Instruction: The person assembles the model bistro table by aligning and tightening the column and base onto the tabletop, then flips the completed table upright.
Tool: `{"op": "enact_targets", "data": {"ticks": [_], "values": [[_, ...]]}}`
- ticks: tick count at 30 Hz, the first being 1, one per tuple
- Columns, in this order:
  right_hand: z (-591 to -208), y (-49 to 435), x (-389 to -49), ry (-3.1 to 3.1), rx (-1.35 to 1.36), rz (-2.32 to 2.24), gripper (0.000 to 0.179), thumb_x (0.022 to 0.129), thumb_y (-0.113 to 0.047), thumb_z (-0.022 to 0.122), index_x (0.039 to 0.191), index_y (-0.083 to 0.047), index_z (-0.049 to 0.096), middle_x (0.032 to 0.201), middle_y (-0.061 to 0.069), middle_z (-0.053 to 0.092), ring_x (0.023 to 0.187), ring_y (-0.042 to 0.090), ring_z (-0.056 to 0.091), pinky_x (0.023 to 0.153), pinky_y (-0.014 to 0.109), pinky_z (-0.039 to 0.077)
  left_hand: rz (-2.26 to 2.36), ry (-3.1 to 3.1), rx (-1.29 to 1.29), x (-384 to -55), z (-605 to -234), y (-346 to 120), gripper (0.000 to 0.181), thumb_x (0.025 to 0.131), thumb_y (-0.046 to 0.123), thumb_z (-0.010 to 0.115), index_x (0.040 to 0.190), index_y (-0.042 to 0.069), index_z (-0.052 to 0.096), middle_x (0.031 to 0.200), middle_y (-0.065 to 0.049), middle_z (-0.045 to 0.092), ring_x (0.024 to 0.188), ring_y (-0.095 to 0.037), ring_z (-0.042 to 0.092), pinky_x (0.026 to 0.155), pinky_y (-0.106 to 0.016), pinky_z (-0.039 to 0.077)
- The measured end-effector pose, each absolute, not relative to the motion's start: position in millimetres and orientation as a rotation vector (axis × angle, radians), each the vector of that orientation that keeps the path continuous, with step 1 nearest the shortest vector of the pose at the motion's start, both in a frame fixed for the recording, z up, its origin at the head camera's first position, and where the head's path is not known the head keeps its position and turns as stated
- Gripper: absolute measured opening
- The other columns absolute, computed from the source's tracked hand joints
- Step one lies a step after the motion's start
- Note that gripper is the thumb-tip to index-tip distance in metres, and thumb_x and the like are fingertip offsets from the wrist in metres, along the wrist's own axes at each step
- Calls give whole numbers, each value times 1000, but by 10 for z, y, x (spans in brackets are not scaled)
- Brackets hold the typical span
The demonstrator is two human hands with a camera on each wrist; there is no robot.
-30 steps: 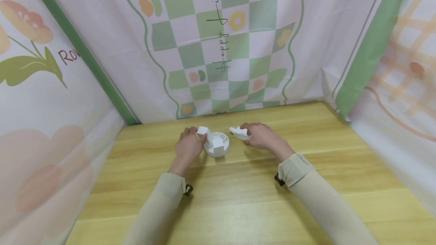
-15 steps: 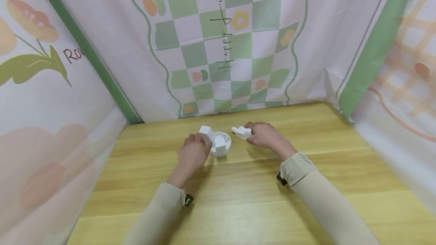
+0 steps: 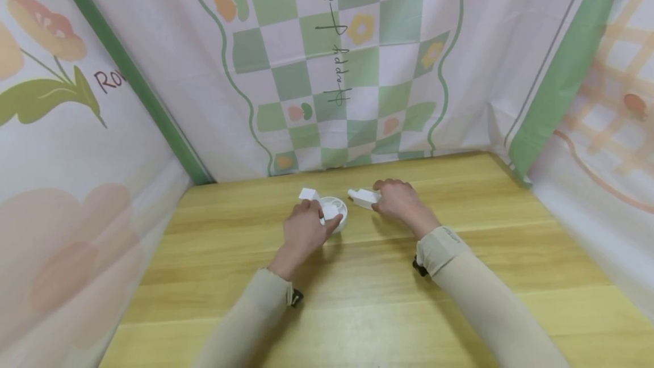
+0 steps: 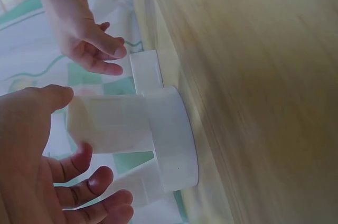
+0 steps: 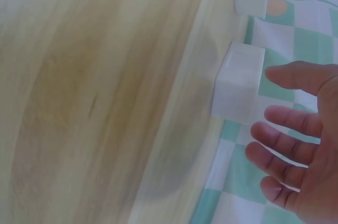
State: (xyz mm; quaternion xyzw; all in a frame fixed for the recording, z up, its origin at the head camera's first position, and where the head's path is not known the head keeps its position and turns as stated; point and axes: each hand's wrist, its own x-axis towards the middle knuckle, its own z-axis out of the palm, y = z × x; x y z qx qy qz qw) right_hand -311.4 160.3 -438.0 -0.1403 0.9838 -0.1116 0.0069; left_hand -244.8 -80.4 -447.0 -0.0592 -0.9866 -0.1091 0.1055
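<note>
A round white dish (image 3: 343,221) sits on the table with a white box-like block (image 4: 111,123) standing up in it. My left hand (image 3: 305,231) reaches over the dish, its thumb and fingers spread around the block's upper end. Beside the dish on the left stands another white block (image 3: 308,193), partly hidden behind that hand. A white bottle-shaped piece (image 3: 363,198) lies to the right of the dish. Close to it is my right hand (image 3: 397,202); in the right wrist view its fingers are loosely bent and a gap shows between thumb and piece (image 5: 238,84).
The objects stand near the back of a wood-grain table (image 3: 352,300). A printed checkered curtain (image 3: 327,72) hangs right behind it, with more printed cloth (image 3: 87,214) along both sides.
My left hand has let go of the left white block and moved right to the block in the dish. My right hand has loosened around the bottle-shaped piece and drawn back slightly.
</note>
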Motion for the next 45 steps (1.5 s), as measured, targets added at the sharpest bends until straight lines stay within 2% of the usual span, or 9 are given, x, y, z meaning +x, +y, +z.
{"op": "enact_targets", "data": {"ticks": [6,10,17,22,26,31,36,45], "values": [[-4399,1600,-3127,3089,-421,-329,54,84,-31,72,128,-2,61,110,17,67,95,34,63,84,52,53,-321,-2936,-154,-2447,-4443,-814,57,90,68,51,98,11,58,101,-5,60,84,-21,58,57,-37,51],[-4429,1612,-3136,3077,-411,-360,49,83,-29,72,123,-2,63,102,15,68,87,30,62,80,49,54,-331,-2945,-118,-2444,-4437,-851,53,90,64,52,101,12,56,97,-3,58,84,-21,56,57,-36,49],[-4512,1624,-3173,3053,-405,-376,33,85,-29,72,106,-4,66,89,10,67,75,24,59,69,43,52,-326,-2956,-101,-2446,-4452,-912,58,89,71,50,101,15,56,94,-1,55,81,-18,53,55,-32,44],[-4564,1616,-3199,3054,-391,-401,23,82,-24,71,95,-6,65,83,9,65,72,24,59,68,42,52,-346,-2934,-119,-2443,-4441,-956,54,91,63,55,108,12,61,99,-3,59,88,-21,58,60,-36,51],[-4605,1629,-3229,3055,-382,-403,25,81,-22,70,97,-4,65,86,11,67,74,25,60,71,44,54,-384,-2937,-115,-2462,-4429,-1011,55,91,60,58,118,13,63,109,-5,62,97,-23,61,64,-40,55],[-4634,1645,-3244,3045,-368,-439,31,80,-22,70,103,-3,66,89,12,69,75,26,60,73,44,53,-412,-2945,-110,-2469,-4424,-1054,56,90,62,60,120,15,64,111,-4,62,98,-24,61,64,-40,54],[-4627,1655,-3220,3035,-365,-512,29,80,-23,69,101,-4,66,90,12,70,76,26,61,73,44,53,-416,-2919,-123,-2471,-4445,-1069,50,92,54,63,120,13,63,111,-7,63,98,-25,62,65,-42,56],[-4531,1641,-3201,3097,-373,-640,40,86,-27,70,116,-1,65,106,18,71,96,35,66,86,51,54,-448,-2909,-94,-2496,-4445,-1091,52,92,56,63,122,14,61,111,-6,61,97,-25,62,61,-39,53]]}}
